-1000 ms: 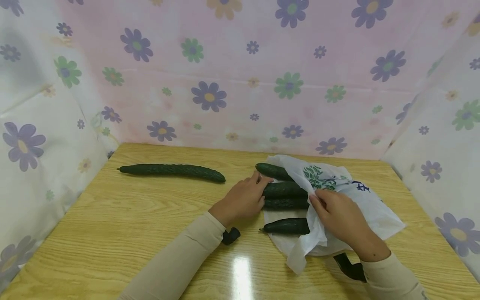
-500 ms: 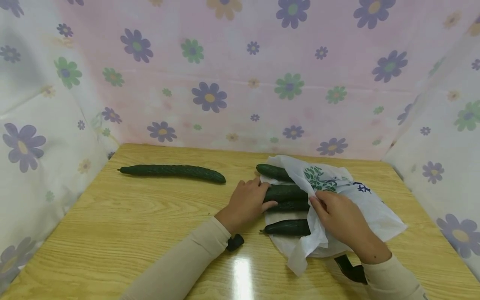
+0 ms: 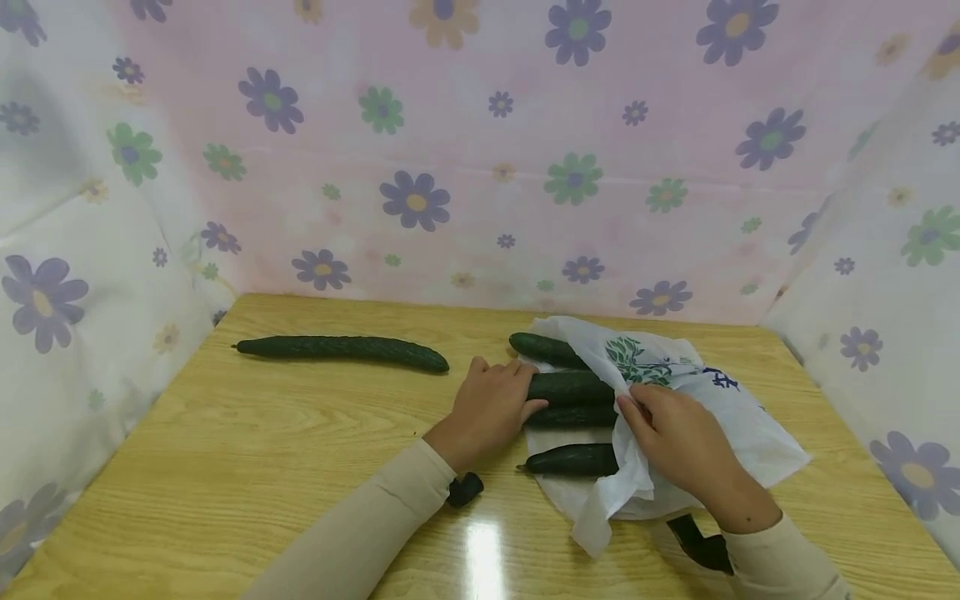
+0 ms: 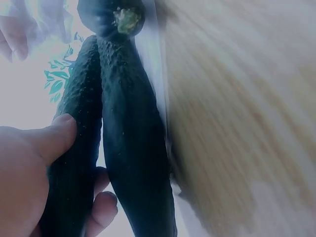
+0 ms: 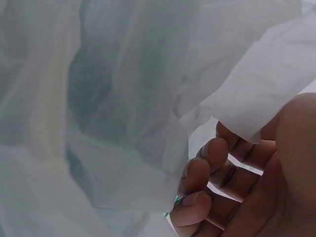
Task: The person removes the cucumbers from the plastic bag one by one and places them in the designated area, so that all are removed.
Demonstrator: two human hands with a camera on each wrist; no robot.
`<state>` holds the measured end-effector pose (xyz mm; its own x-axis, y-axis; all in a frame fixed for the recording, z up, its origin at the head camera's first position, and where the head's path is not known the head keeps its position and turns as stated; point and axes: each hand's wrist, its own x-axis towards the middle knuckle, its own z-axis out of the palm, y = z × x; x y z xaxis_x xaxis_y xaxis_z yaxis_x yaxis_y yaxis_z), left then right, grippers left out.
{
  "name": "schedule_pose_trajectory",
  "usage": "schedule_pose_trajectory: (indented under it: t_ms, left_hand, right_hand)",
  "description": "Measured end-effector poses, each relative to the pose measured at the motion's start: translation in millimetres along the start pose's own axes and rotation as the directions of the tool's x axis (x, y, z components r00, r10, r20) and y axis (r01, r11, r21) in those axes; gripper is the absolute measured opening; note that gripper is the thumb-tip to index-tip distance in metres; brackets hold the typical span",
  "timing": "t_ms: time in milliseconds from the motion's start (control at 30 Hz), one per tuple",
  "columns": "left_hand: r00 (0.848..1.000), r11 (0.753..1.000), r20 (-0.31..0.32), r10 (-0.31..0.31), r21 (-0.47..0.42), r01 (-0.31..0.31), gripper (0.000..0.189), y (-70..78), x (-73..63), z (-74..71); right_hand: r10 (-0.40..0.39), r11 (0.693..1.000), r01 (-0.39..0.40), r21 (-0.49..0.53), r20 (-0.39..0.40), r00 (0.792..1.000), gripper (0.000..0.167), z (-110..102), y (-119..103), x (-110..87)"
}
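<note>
Several dark green cucumbers stick out of the mouth of a white plastic bag (image 3: 738, 417) with a green leaf print. My left hand (image 3: 491, 408) grips the end of one cucumber (image 3: 573, 387); in the left wrist view the thumb (image 4: 61, 133) lies on one side of it and fingertips (image 4: 102, 210) curl round the other. A neighbouring cucumber (image 4: 131, 123) lies alongside. My right hand (image 3: 678, 433) pinches the bag's upper edge and holds it back. In the right wrist view its curled fingers (image 5: 197, 173) are at the thin plastic, with dark cucumber shapes showing through.
One long cucumber (image 3: 341, 350) lies by itself at the back left of the wooden table (image 3: 262, 467). Other cucumbers in the bag lie behind (image 3: 547, 348) and in front (image 3: 573, 460) of the gripped one. Flower-patterned cloth (image 3: 480, 150) walls the table at the back and sides.
My left hand has shifted from poking fingertips between the cucumbers to spreading its thumb and fingers round one of them. My right hand keeps its hold on the bag edge.
</note>
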<state>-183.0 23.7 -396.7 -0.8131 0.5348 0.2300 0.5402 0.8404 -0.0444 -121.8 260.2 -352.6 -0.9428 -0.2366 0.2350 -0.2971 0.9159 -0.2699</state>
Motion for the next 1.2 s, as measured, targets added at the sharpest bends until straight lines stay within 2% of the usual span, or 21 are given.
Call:
schedule_pose_trajectory:
  t_ms: [100,333,667,933,1200]
  left_hand:
    - [1.000,0.999,0.019,0.007,-0.036,-0.006,0.054,-3.0,-0.6,-1.6]
    - [0.994,0.978,0.108,-0.011,-0.208,0.033,0.055,-12.7,-5.2,-9.0]
    - [0.994,0.942,0.106,-0.014,-0.332,0.049,0.054,-28.8,-15.3,-22.2]
    - [0.997,0.963,0.076,-0.014,-0.267,0.034,0.051,-46.6,-27.1,-29.8]
    - [1.000,0.985,0.003,0.002,-0.173,-0.002,0.051,-60.9,-40.4,-38.1]
  right_hand:
    - [-0.002,1.000,0.002,-0.002,0.000,1.000,0.034,0,-1,0.7]
    - [-0.001,1.000,0.001,0.004,0.007,1.000,0.034,2,-2,1.3]
    - [0.004,1.000,-0.004,0.011,0.000,1.000,0.036,2,-2,-0.3]
    - [-0.001,1.000,0.000,-0.001,-0.003,1.000,0.034,1,0,0.5]
    - [0.003,1.000,-0.003,0.001,0.008,1.000,0.033,-1,2,0.9]
